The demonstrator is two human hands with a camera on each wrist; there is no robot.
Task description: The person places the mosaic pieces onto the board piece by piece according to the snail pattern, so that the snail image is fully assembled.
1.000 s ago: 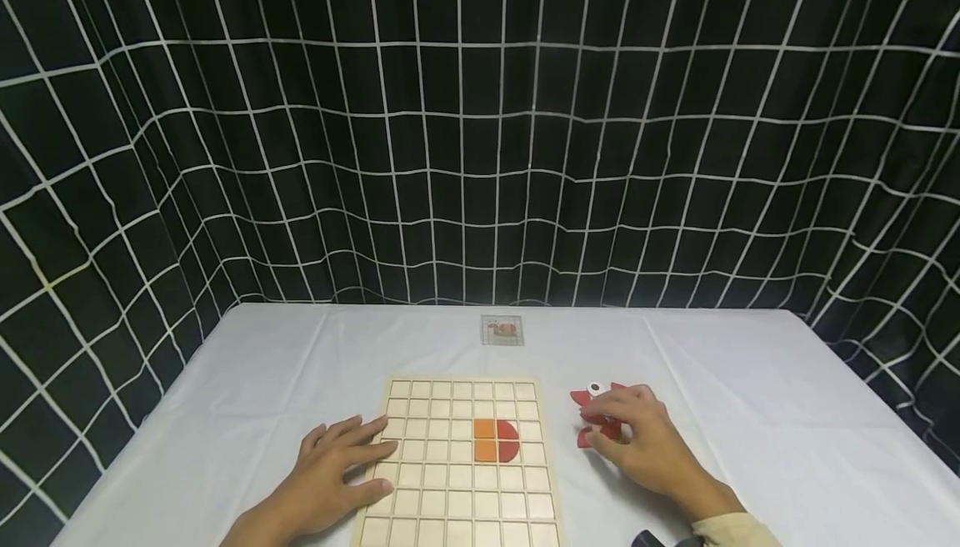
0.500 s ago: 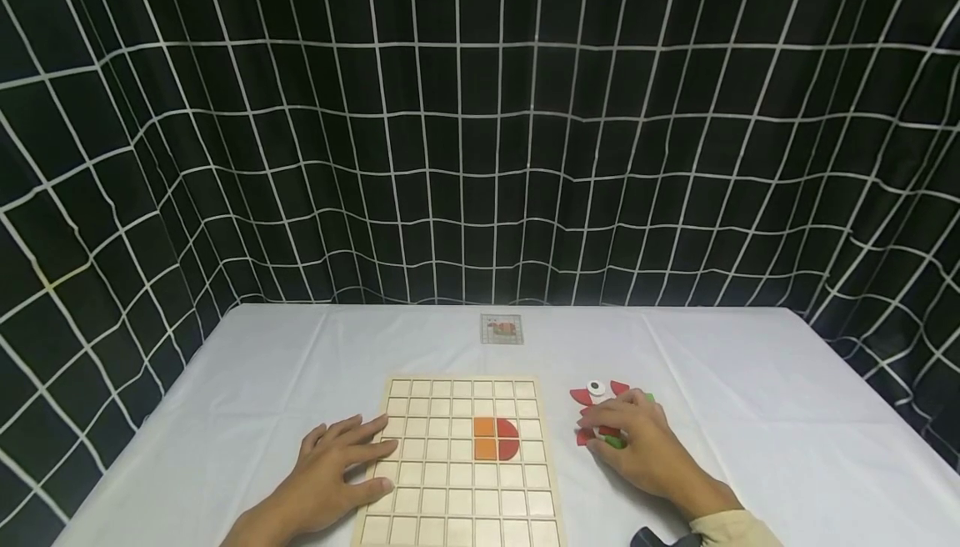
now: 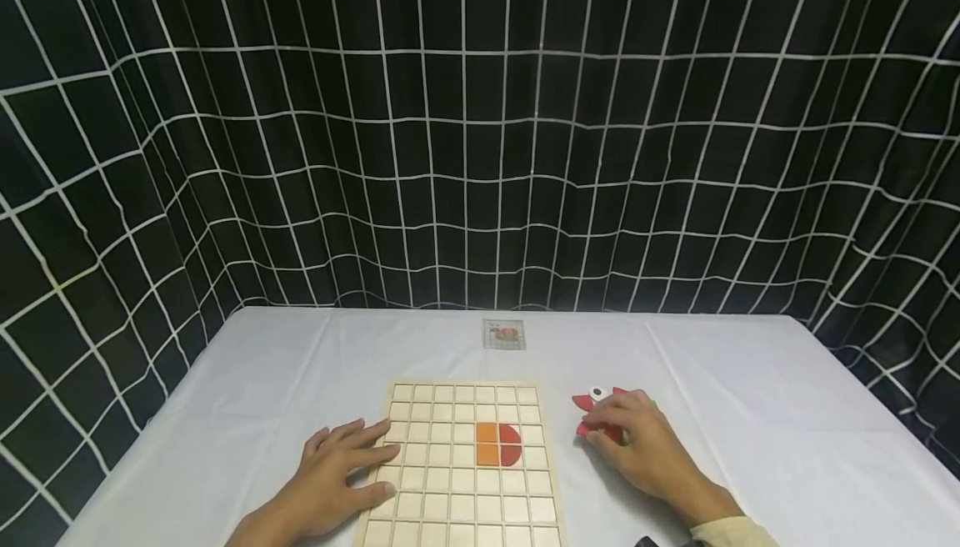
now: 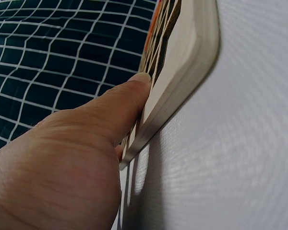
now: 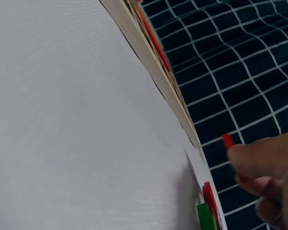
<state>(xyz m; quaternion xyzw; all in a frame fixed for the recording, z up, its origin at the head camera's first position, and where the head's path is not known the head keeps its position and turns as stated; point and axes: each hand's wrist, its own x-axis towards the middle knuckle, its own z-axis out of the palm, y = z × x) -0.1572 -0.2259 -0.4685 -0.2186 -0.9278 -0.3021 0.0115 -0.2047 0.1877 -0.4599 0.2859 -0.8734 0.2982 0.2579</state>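
Note:
A wooden grid board (image 3: 463,480) lies on the white table. Two orange squares (image 3: 487,444) sit in its cells, joined on their right by two red quarter-round pieces (image 3: 510,445). My left hand (image 3: 322,476) rests spread on the board's left edge; the left wrist view shows its thumb (image 4: 127,96) on the rim. Right of the board, my right hand (image 3: 645,447) bends over a group of loose pieces. It pinches a red piece (image 5: 227,140), whose tip shows past the thumb in the right wrist view. The hand hides part of the group.
Around the right hand lie a white eye disc (image 3: 597,393), a red piece (image 3: 581,403) and a green piece (image 5: 206,218). A small picture card (image 3: 504,334) lies behind the board. A black curtain (image 3: 480,197) with white grid lines surrounds the table.
The right hand stays over the loose pieces while its fingers shift; the green piece glimpsed beneath them half a second ago is now covered. The left hand keeps its place on the board.

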